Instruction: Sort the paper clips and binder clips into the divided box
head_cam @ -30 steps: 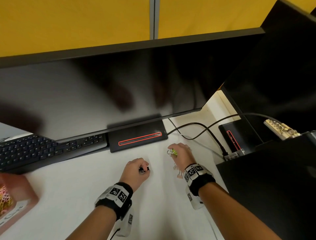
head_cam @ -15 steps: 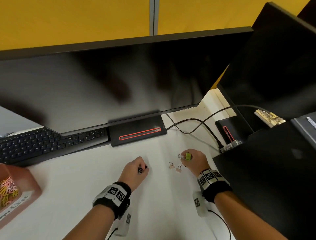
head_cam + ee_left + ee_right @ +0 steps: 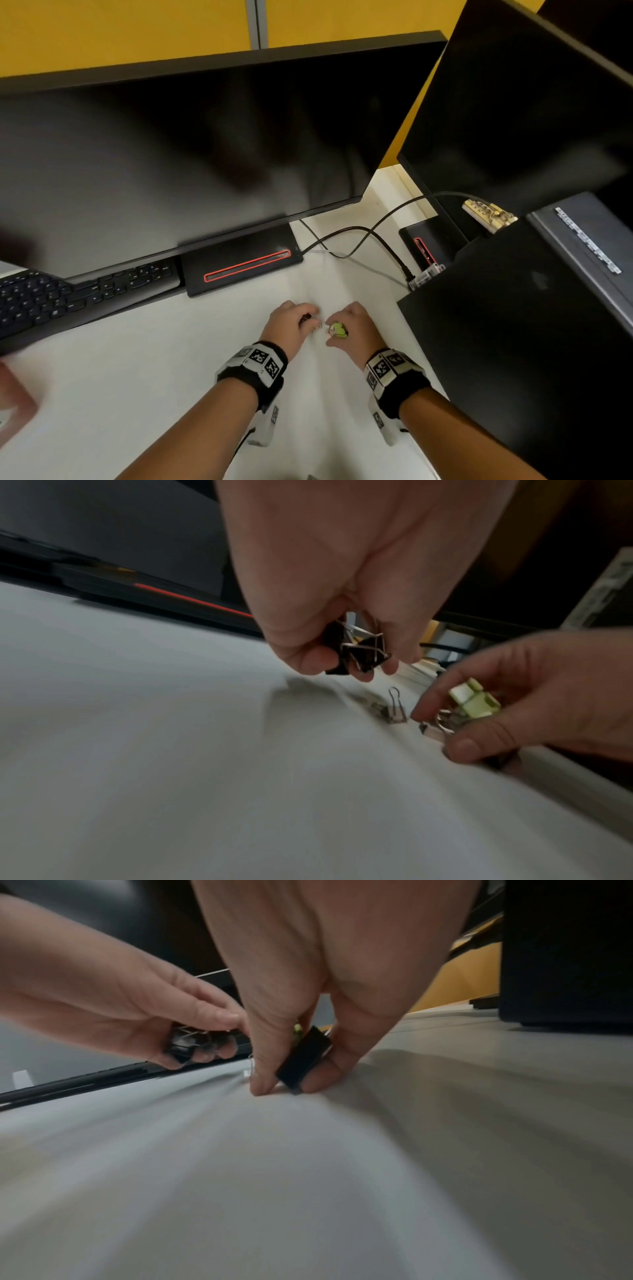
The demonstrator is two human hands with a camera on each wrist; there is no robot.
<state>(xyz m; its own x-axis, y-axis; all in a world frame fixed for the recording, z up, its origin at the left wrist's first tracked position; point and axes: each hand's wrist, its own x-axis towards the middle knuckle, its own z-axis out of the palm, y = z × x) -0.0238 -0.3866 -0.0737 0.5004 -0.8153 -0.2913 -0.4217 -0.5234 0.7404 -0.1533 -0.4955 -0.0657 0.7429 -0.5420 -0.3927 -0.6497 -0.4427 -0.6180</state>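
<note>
Even indoor light falls from above. The head view is fairly sharp in the middle, with straight edges bowing toward the corners. The white surface (image 3: 144,387) smears into streaks in both wrist views, dim and greyish there. Soft shadows sit under each hand. The big dark screen (image 3: 178,154) carries hazy reflections.

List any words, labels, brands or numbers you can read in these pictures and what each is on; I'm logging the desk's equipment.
None can be read.
White label strip on the black computer case: print too blurred.
Keyboard keys: legends too small.
Square black-and-white code tags on the left wristband and right wristband: patterns, not text.
Monitor: dark, no brand visible.
</note>
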